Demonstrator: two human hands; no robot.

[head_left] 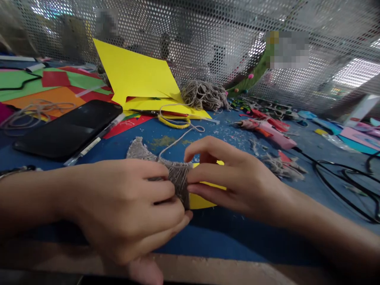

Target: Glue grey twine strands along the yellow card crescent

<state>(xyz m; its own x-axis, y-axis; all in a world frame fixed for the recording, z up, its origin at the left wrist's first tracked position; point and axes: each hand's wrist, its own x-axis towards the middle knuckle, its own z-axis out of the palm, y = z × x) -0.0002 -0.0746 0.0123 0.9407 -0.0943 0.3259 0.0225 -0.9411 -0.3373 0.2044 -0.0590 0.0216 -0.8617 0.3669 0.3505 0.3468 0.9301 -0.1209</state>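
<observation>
Low over the blue table, my left hand (130,206) is closed on a yellow paper cutout (203,201) partly covered with grey yarn (178,180). The wound yarn covers the cutout's left part, while bare yellow paper shows at its right. My right hand (234,178) has its fingers bent against the edge where the yarn ends, pressing on the cutout. A loose strand of yarn (175,141) runs from the top of the wound part up toward yellow-handled scissors (175,120). My left hand hides much of the wrapped piece.
A black phone (71,126) and a pen (86,150) lie at left by coloured paper sheets (56,97). Folded yellow card (142,75) and a grey yarn bundle (204,95) stand behind. A pink glue gun (276,134) with black cable (341,186), plus yarn scraps (285,166), lie at right.
</observation>
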